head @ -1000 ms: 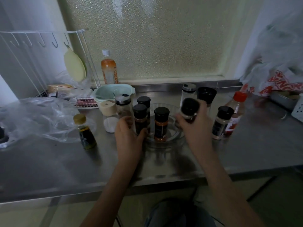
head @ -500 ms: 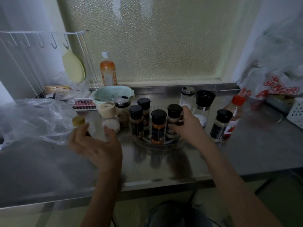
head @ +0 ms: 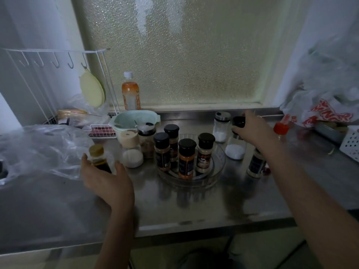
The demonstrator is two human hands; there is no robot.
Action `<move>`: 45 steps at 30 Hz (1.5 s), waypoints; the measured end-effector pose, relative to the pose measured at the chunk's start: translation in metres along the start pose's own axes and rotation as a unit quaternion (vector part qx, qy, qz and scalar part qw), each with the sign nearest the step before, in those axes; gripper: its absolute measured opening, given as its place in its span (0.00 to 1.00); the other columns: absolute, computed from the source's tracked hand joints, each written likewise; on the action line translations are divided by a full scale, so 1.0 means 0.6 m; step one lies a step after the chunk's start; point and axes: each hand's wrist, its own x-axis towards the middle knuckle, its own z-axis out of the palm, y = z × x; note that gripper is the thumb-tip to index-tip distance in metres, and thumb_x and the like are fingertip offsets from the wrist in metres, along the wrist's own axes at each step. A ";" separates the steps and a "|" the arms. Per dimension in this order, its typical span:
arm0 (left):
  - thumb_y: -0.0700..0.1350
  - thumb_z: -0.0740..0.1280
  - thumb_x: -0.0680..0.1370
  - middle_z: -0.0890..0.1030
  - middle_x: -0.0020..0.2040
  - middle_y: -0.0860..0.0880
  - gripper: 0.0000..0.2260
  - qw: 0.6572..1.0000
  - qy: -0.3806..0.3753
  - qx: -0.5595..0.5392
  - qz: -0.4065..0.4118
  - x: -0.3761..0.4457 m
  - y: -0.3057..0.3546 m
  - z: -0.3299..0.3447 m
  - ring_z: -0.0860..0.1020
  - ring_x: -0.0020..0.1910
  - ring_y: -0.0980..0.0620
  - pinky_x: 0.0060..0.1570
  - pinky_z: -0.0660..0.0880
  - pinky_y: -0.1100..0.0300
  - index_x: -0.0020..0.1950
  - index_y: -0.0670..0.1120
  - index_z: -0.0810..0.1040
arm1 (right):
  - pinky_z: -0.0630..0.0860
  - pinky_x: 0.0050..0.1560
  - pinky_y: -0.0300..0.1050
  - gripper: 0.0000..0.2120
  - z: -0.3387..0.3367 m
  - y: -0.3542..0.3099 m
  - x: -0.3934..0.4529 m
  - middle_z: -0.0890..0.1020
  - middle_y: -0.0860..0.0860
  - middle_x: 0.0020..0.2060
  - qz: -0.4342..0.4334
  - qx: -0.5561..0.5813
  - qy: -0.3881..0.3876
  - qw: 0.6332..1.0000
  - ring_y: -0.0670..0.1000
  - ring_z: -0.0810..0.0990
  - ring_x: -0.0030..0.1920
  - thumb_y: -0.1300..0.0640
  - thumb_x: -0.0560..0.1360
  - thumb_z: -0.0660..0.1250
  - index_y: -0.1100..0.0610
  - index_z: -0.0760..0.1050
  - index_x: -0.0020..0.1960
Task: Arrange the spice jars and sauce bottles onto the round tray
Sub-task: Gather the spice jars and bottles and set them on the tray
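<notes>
A clear round tray point(head: 219, 172) sits mid-counter with several black-capped spice jars point(head: 186, 159) standing in it. My left hand point(head: 105, 178) is cupped around a small dark sauce bottle point(head: 99, 158) with a gold cap, fingers on either side and spread. My right hand point(head: 251, 130) grips the black lid of a glass salt jar point(head: 235, 150) standing right of the tray. Off the tray stand a silver-lidded shaker point(head: 221, 128), a red-capped sauce bottle point(head: 280, 128), a black-capped jar point(head: 254, 166) partly behind my right forearm, a silver-lidded jar point(head: 146, 141) and a beige-lidded jar point(head: 129, 137).
A crumpled plastic bag point(head: 38, 148) lies at the left. A green bowl point(head: 134, 117), an orange drink bottle point(head: 130, 93) and a white wire rack point(head: 58, 61) stand at the back left. Bags point(head: 328, 113) and a white basket point(head: 351, 142) fill the right corner.
My right hand let go of the jar it set on the tray and moved right onto the salt jar's lid. My left hand moved to the dark sauce bottle.
</notes>
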 end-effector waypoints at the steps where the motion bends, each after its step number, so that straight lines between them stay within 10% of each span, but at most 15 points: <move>1: 0.41 0.68 0.73 0.69 0.68 0.37 0.28 0.999 -0.002 0.002 -0.032 0.004 -0.004 0.003 0.66 0.68 0.37 0.68 0.61 0.47 0.70 0.39 0.62 | 0.76 0.50 0.55 0.23 0.001 0.000 0.002 0.76 0.64 0.55 0.003 0.013 -0.009 1.000 0.63 0.76 0.53 0.48 0.72 0.68 0.58 0.65 0.60; 4: 0.44 0.66 0.75 0.77 0.57 0.35 0.15 0.996 -0.010 0.016 -0.082 0.012 -0.013 0.008 0.73 0.58 0.34 0.59 0.69 0.42 0.58 0.39 0.71 | 0.71 0.41 0.47 0.20 -0.002 -0.003 -0.004 0.76 0.61 0.52 -0.008 0.071 0.016 0.997 0.57 0.76 0.46 0.52 0.68 0.71 0.55 0.68 0.55; 12: 0.54 0.67 0.71 0.77 0.51 0.51 0.15 0.976 -0.100 -0.171 0.088 -0.047 0.047 -0.010 0.77 0.52 0.48 0.51 0.76 0.42 0.54 0.50 0.73 | 0.68 0.42 0.45 0.29 -0.024 -0.036 -0.063 0.76 0.57 0.49 -0.089 0.208 0.152 0.962 0.56 0.75 0.48 0.53 0.64 0.73 0.50 0.66 0.62; 23: 0.44 0.74 0.70 0.77 0.46 0.52 0.11 0.920 -0.335 -0.070 0.193 -0.068 0.052 0.034 0.76 0.44 0.57 0.45 0.71 0.74 0.51 0.49 0.78 | 0.70 0.49 0.43 0.28 0.031 -0.064 -0.065 0.78 0.53 0.53 -0.110 0.291 0.068 0.948 0.53 0.77 0.53 0.50 0.65 0.75 0.51 0.69 0.61; 32: 0.40 0.62 0.70 0.81 0.43 0.51 0.11 0.936 -0.279 -0.127 0.174 -0.020 0.087 0.004 0.79 0.42 0.56 0.42 0.77 0.65 0.50 0.47 0.77 | 0.71 0.42 0.43 0.19 0.001 -0.062 -0.027 0.79 0.58 0.49 -0.079 0.321 0.061 0.942 0.55 0.78 0.49 0.42 0.75 0.63 0.52 0.71 0.60; 35: 0.40 0.63 0.74 0.81 0.49 0.46 0.10 0.946 -0.233 -0.018 0.225 0.051 0.123 0.046 0.79 0.47 0.47 0.46 0.75 0.56 0.53 0.43 0.78 | 0.70 0.53 0.47 0.23 0.014 -0.049 0.030 0.75 0.62 0.57 -0.057 0.238 0.071 0.967 0.60 0.75 0.57 0.47 0.73 0.66 0.54 0.67 0.65; 40: 0.44 0.65 0.76 0.78 0.61 0.40 0.15 0.873 -0.407 0.178 0.201 0.123 0.145 0.139 0.75 0.58 0.43 0.53 0.70 0.56 0.62 0.42 0.75 | 0.69 0.61 0.51 0.29 0.071 -0.035 0.108 0.70 0.63 0.67 -0.025 0.184 -0.104 0.977 0.62 0.70 0.66 0.53 0.72 0.70 0.56 0.66 0.69; 45: 0.45 0.64 0.77 0.76 0.64 0.39 0.17 0.807 -0.505 0.254 0.173 0.145 0.129 0.177 0.73 0.62 0.41 0.60 0.69 0.51 0.65 0.42 0.73 | 0.68 0.59 0.47 0.33 0.100 -0.025 0.128 0.69 0.62 0.67 -0.048 0.181 -0.036 0.982 0.63 0.71 0.62 0.48 0.67 0.75 0.55 0.67 0.67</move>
